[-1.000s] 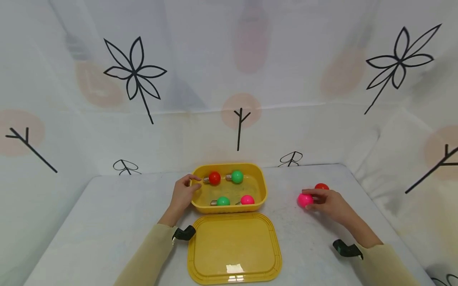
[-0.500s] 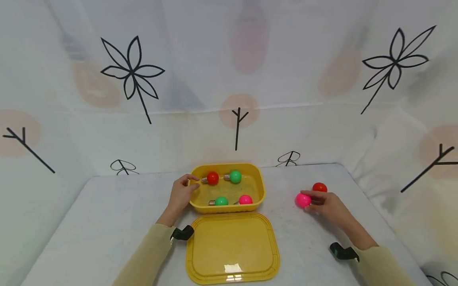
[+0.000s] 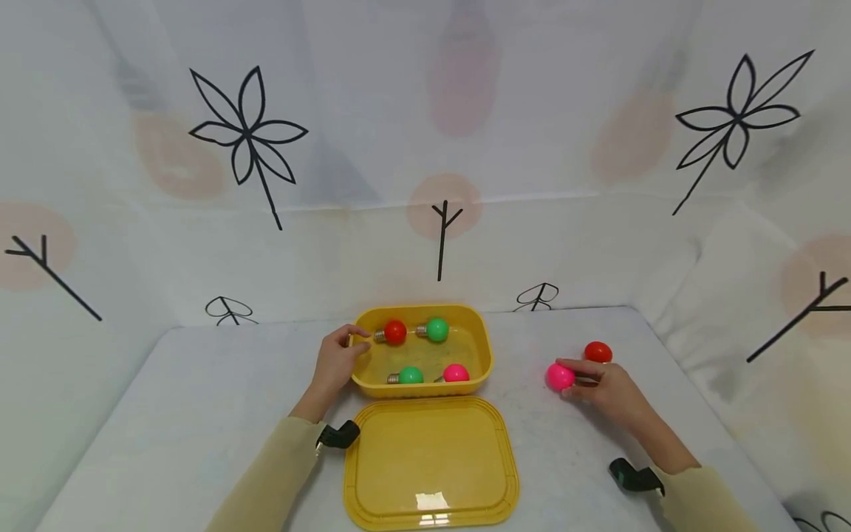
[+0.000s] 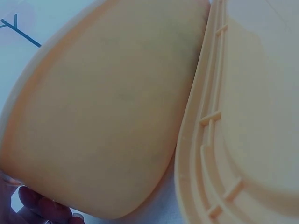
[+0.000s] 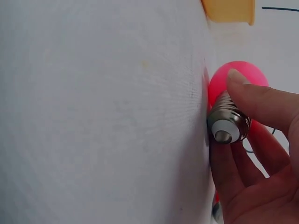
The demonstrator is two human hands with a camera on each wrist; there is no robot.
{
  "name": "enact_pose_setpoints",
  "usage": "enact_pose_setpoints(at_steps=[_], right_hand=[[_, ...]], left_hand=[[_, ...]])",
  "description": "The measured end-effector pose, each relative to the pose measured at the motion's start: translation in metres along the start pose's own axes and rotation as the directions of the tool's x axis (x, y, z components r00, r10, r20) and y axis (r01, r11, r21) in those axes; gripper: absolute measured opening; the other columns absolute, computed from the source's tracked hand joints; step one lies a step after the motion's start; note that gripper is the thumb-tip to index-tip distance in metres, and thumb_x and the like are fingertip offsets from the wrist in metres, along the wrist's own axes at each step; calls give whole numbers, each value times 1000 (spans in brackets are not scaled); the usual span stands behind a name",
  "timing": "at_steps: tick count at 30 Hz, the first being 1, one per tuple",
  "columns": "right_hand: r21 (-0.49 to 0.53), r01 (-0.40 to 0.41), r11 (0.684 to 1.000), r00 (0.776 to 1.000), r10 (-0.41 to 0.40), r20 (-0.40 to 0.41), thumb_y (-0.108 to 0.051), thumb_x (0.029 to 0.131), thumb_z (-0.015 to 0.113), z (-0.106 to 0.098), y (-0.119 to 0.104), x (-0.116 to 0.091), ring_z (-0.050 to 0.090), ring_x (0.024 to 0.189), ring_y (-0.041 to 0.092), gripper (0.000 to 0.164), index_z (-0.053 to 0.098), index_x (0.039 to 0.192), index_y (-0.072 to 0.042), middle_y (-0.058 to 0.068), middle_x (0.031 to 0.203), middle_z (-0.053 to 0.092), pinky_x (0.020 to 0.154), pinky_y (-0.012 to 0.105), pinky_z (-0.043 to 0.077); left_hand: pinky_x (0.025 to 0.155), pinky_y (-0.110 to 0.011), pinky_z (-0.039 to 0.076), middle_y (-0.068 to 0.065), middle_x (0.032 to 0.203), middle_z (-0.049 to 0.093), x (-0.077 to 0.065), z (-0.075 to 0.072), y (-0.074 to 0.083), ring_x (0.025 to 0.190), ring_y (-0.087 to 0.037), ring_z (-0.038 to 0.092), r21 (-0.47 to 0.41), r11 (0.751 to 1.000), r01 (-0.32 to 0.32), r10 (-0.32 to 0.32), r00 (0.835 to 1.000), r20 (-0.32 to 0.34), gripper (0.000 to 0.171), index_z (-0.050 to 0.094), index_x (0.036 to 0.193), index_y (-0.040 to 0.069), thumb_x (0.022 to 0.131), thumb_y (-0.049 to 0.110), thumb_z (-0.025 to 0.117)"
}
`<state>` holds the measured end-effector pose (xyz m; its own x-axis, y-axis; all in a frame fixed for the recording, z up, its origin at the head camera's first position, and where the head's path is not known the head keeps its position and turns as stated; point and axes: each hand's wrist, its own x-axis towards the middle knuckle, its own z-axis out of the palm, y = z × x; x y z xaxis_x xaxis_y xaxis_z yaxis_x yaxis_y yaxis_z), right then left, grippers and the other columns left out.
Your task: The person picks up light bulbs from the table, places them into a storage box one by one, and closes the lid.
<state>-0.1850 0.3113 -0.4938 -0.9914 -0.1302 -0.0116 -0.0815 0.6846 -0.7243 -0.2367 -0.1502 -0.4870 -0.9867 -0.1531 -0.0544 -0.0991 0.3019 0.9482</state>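
The right hand (image 3: 613, 391) pinches a round pink metal-based bulb (image 3: 560, 377), its globe pointing leftward toward the yellow plastic basket (image 3: 425, 390), gripped by the left hand (image 3: 337, 362).

The pink bulb (image 3: 560, 377) has a glossy round globe and a ridged metal screw cap. Pinched by the right hand (image 3: 614, 395), it lies sideways, globe toward the box (image 3: 490, 347), cap toward the palm, well apart from the box. The box is yellow, round-cornered, upright and open-topped, its left end gripped by the left hand (image 3: 335, 362).
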Motion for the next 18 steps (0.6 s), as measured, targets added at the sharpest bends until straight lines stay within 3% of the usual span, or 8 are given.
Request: enact_pose_setpoints(at_steps=[18], right_hand=[[49,-2,999,1000,2,16,-16,85,79,-3,1,2,61,109,41,53,61,134,-3,22,126,59,75,31,58]], left_hand=[[115,-48,26,-13,144,50,0,-1,1,141,-31,35,3,1000,20,-20,1000,0,14,69,104,9,90,9,66]])
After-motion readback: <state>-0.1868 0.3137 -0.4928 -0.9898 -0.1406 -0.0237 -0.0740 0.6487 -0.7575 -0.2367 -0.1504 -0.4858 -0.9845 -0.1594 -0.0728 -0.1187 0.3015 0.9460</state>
